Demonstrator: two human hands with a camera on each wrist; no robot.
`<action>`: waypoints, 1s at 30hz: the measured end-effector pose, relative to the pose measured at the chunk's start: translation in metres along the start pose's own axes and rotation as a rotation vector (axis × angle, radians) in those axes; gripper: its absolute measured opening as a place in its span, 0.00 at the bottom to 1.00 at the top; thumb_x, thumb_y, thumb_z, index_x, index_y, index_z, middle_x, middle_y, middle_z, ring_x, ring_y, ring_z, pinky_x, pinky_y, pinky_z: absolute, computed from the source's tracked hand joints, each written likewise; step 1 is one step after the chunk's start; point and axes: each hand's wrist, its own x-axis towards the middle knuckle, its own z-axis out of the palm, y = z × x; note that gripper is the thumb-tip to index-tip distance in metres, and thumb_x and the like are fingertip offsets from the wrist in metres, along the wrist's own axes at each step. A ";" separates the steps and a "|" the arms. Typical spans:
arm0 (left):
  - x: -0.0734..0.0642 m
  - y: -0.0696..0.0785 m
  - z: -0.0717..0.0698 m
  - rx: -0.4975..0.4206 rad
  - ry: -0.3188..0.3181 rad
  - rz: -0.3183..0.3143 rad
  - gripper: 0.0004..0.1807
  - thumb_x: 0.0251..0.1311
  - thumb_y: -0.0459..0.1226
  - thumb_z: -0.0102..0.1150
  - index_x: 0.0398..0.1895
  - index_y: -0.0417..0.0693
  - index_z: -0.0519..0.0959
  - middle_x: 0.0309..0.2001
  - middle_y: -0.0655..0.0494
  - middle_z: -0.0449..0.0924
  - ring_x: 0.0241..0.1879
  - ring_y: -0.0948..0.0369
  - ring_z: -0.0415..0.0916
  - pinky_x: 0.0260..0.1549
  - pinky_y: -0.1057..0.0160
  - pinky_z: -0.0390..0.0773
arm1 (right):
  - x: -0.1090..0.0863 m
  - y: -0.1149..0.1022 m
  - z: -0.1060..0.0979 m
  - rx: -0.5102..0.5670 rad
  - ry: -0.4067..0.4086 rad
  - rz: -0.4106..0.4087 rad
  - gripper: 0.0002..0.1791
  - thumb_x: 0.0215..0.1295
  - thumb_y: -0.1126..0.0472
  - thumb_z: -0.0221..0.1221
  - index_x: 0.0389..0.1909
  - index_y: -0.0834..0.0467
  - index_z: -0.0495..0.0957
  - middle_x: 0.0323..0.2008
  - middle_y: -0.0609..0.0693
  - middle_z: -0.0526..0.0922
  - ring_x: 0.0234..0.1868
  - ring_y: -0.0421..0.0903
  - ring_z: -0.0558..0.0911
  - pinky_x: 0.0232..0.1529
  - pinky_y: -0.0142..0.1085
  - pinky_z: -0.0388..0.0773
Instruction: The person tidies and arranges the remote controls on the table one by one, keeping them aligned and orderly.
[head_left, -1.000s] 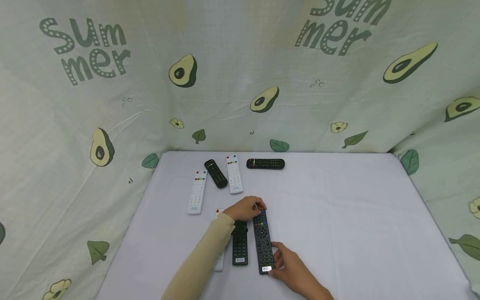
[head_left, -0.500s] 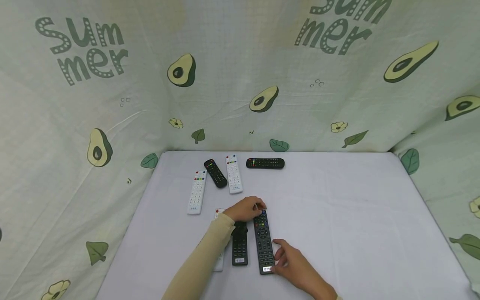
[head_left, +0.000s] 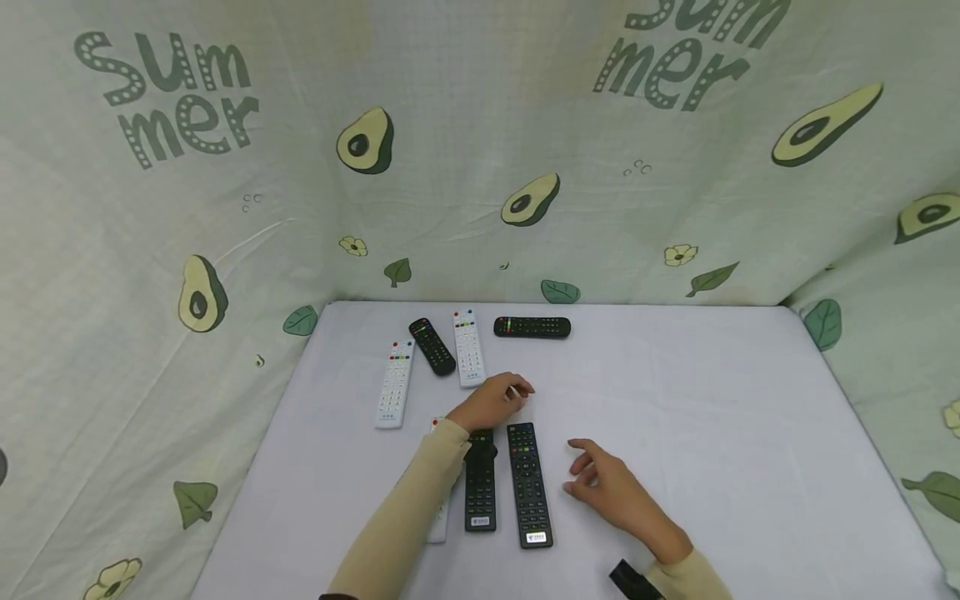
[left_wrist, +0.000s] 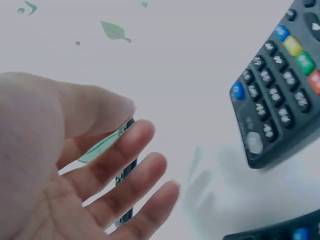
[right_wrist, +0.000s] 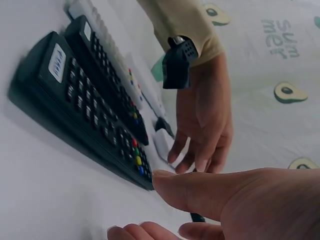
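A long black remote control [head_left: 529, 487] lies on the white table, its numbered buttons facing up and a white label at its near end. Just beyond its far end hovers my left hand [head_left: 489, 402], fingers loosely bent and holding nothing. My right hand [head_left: 609, 490] is to the remote's right, apart from it, with thumb and fingers spread. Left of that remote lies a second black remote [head_left: 480, 500], its far part behind the left wrist. A white remote [head_left: 439, 527] beside it is mostly hidden by the left sleeve. The right wrist view shows these remotes [right_wrist: 80, 95] side by side.
Toward the back left lie a white remote [head_left: 393, 387], a small slanted black remote [head_left: 432, 347] and another white remote [head_left: 469, 354]. A black remote [head_left: 532, 327] lies crosswise near the back edge. Printed avocado cloth [head_left: 435, 233] hangs behind the table.
Both hands have come off the long black remote. The left hand has moved slightly away toward the back; the right hand has moved right and back. The remote stays nearly where it was.
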 end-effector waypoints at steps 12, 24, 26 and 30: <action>0.022 0.006 -0.008 -0.267 0.378 -0.084 0.20 0.75 0.31 0.58 0.67 0.41 0.77 0.64 0.44 0.76 0.63 0.48 0.74 0.62 0.51 0.79 | 0.054 0.007 -0.047 -0.056 0.131 -0.044 0.30 0.70 0.65 0.66 0.68 0.72 0.70 0.47 0.60 0.84 0.49 0.58 0.86 0.47 0.50 0.85; 0.048 0.006 -0.011 -0.434 0.542 -0.196 0.27 0.74 0.30 0.56 0.74 0.39 0.70 0.73 0.42 0.69 0.72 0.44 0.67 0.71 0.46 0.71 | 0.117 0.023 -0.067 -0.043 0.272 -0.023 0.28 0.72 0.67 0.64 0.68 0.73 0.68 0.54 0.70 0.81 0.54 0.65 0.84 0.55 0.57 0.81; 0.053 0.004 -0.011 -0.439 0.559 -0.207 0.28 0.73 0.30 0.56 0.75 0.39 0.68 0.74 0.41 0.67 0.74 0.44 0.65 0.72 0.46 0.70 | 0.127 0.024 -0.068 -0.036 0.275 -0.010 0.29 0.73 0.66 0.64 0.69 0.72 0.67 0.56 0.70 0.80 0.56 0.66 0.83 0.57 0.58 0.81; 0.060 0.002 -0.010 -0.457 0.575 -0.242 0.31 0.72 0.30 0.57 0.78 0.40 0.65 0.77 0.41 0.64 0.76 0.43 0.62 0.74 0.46 0.67 | 0.145 0.023 -0.068 -0.017 0.265 0.019 0.30 0.74 0.65 0.62 0.72 0.71 0.65 0.61 0.71 0.77 0.61 0.66 0.81 0.62 0.58 0.79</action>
